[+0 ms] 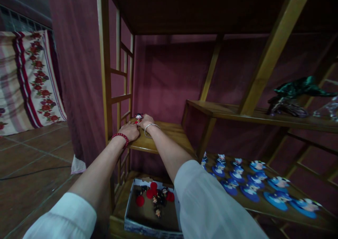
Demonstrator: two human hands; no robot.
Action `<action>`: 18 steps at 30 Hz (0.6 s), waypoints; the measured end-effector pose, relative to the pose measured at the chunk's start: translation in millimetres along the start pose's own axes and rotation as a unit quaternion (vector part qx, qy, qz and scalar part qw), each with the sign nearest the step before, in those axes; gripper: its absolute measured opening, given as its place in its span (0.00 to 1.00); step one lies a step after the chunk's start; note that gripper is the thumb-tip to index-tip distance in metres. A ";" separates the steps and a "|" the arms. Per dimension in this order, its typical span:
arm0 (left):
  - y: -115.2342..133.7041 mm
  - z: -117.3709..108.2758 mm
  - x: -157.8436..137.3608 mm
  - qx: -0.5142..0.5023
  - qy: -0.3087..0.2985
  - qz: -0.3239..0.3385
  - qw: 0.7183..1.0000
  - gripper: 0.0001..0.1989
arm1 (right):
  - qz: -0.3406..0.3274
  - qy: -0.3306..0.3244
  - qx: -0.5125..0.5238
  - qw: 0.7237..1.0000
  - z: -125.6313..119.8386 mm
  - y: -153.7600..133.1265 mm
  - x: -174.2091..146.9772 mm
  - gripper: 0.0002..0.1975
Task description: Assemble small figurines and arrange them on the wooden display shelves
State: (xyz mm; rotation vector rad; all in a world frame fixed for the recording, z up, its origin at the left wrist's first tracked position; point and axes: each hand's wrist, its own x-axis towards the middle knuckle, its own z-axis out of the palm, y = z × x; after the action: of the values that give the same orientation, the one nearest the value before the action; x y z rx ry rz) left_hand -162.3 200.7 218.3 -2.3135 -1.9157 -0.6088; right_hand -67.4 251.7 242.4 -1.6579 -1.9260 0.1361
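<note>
A small figurine [138, 117] with black hair and a red-and-dark outfit stands upright at the left back of a wooden shelf [169, 135]. My right hand [146, 121], with a silver bangle at the wrist, is closed against the figurine's right side. From the front left, my left hand [130, 130], wearing a red bead bracelet, has its fingers closed at the figurine's base. The fingertips of both hands are partly hidden. On the level below sits an open cardboard box [151, 226] with several similar dark-haired figurines [157, 212] and red round bases [139, 201].
Several blue-based figurines [249, 192] stand in rows on the lower right shelf. A green sculpture [295, 89] rests on the higher right shelf [224, 114]. A wooden lattice side [121, 98] borders my left hand. Dark red curtain [76, 73] hangs further left.
</note>
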 end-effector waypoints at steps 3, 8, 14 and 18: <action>-2.7 2.5 1.1 0.009 -0.001 0.005 1.000 0.20 | -0.007 -0.002 -0.009 1.000 -0.4 -0.6 -0.5 0.20; -3.5 3.4 1.5 0.016 0.004 0.001 1.000 0.21 | -0.010 -0.003 -0.015 1.000 -1.0 -0.9 -3.1 0.20; 2.4 -2.7 -4.4 0.030 -0.008 -0.010 0.999 0.22 | -0.023 -0.003 -0.025 0.999 0.3 1.6 -2.5 0.16; 3.6 -4.3 -5.4 0.043 -0.019 -0.003 0.999 0.24 | -0.016 0.004 -0.019 1.000 2.1 2.7 0.3 0.16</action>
State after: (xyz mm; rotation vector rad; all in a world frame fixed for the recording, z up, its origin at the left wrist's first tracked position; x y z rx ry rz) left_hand -160.7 193.6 221.0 -2.2831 -1.9257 -0.4768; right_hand -66.0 253.2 239.6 -1.6480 -1.9593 0.0801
